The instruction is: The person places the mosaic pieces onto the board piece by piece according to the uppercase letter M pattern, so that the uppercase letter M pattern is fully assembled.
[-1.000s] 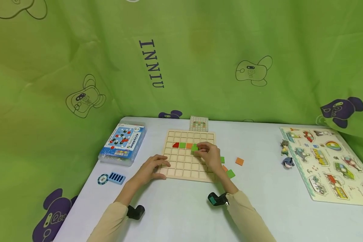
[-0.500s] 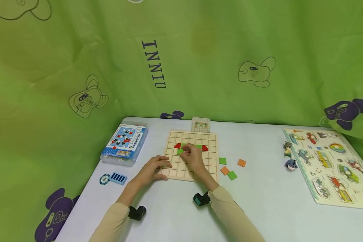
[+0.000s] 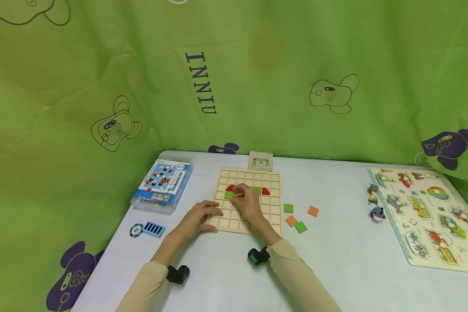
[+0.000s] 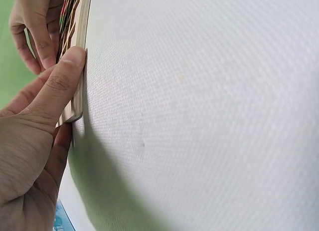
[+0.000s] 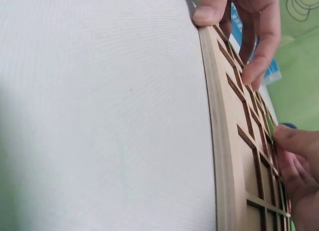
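Note:
A wooden grid board [image 3: 253, 216] lies on the table. My left hand [image 3: 196, 217] holds its near left corner, the thumb on the front edge and the fingers over the left side. My right hand [image 3: 250, 206] is over the board, with thumb and forefinger bent together at a green square tile [image 3: 229, 195]. That tile lies just below a red quarter-round tile [image 3: 230, 188]. To the right in the same row as the red piece are another green tile [image 3: 257, 190] and a second red quarter-round tile [image 3: 265, 191]. My right fingers hide the tiles between.
Right of the board lie loose green tiles [image 3: 300, 226] and orange tiles [image 3: 313, 211]. A pattern card [image 3: 260, 161] is behind it. At left are a boxed set [image 3: 161, 184], a round chip [image 3: 136, 230] and a blue piece [image 3: 154, 229]. Small figurines [image 3: 377, 213] stand by a picture puzzle [image 3: 433, 212].
My right hand has moved left over the board from the right end of the tile row. The second red tile came into view, and the green tile shifted left under the first. My left hand stayed.

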The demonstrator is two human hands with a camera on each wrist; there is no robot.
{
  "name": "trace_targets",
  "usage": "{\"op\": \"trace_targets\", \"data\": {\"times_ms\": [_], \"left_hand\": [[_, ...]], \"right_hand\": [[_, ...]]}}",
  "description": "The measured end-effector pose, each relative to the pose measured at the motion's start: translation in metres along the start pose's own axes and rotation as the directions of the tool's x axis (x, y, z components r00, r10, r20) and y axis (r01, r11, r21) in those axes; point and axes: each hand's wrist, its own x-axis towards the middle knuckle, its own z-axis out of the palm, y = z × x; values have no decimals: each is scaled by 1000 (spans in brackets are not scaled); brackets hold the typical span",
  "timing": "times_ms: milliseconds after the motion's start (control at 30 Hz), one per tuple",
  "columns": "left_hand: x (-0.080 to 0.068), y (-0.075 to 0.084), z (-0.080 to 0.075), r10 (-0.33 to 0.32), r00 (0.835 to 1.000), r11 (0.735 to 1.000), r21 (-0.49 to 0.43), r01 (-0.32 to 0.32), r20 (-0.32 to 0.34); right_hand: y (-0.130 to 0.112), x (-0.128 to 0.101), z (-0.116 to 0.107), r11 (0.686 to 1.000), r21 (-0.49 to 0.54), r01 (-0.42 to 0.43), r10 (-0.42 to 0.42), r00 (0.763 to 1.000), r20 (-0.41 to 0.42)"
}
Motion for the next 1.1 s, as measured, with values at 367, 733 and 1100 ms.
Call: {"op": "trace_targets", "data": {"times_ms": [367, 733, 1100], "left_hand": [[3, -1, 1, 8, 1000, 1000, 7, -8, 3], [-1, 1, 3, 13, 999, 1000, -2, -13, -36], [1, 4, 0, -55, 998, 998, -18, 56, 16]], "right_hand": [[-4, -1, -15, 997, 50, -53, 52, 998, 21], [0, -37, -123, 989, -108, -103, 105, 994, 17], [33, -94, -222, 901, -412, -136, 123, 991, -57]]}}
